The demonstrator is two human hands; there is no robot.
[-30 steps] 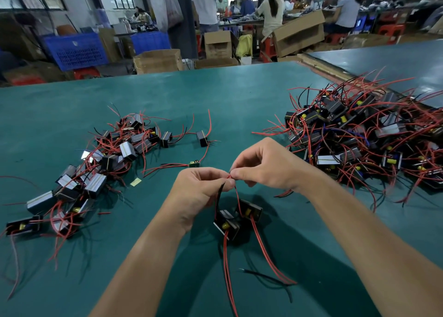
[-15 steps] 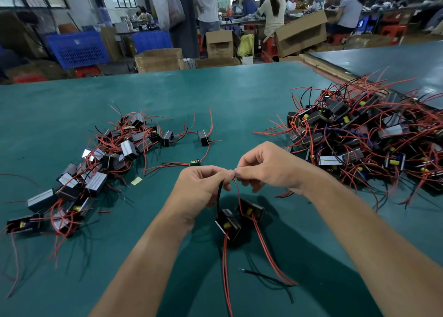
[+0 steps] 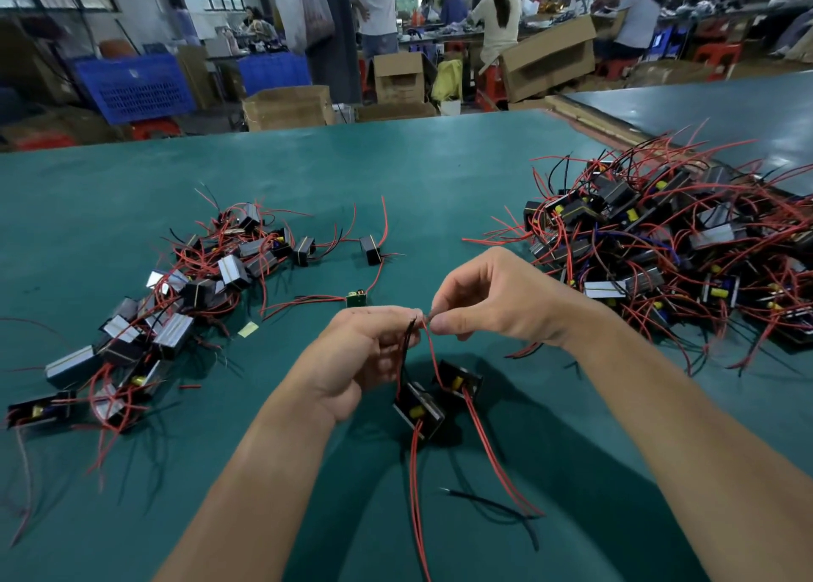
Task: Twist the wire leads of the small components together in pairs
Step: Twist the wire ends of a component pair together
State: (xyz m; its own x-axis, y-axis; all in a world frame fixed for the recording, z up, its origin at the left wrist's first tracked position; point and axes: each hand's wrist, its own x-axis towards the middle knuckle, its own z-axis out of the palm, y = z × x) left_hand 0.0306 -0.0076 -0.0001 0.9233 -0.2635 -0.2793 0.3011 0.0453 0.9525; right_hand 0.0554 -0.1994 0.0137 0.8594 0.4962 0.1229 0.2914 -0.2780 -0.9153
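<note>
Above the green counter, near its front edge, I see the two hands meet. My left hand is curled and pinches a black lead and a red lead between thumb and forefinger. My right hand pinches the same wire ends from the other side. The joint itself is mostly hidden between the fingertips, so I cannot tell how far the wires are twisted.

Two small black components hang under the hands: one component lower and to the left, the other component just beside it. I cannot tell if they touch the counter. Their free red leads run toward me and are cut off by the lower edge.

On the left lies a loose group of components, and on the right a larger tangled pile, cut off by the right edge. Single parts there are hard to separate.

Behind the counter stand a blue crate and an open cardboard box; their contents are not visible.
</note>
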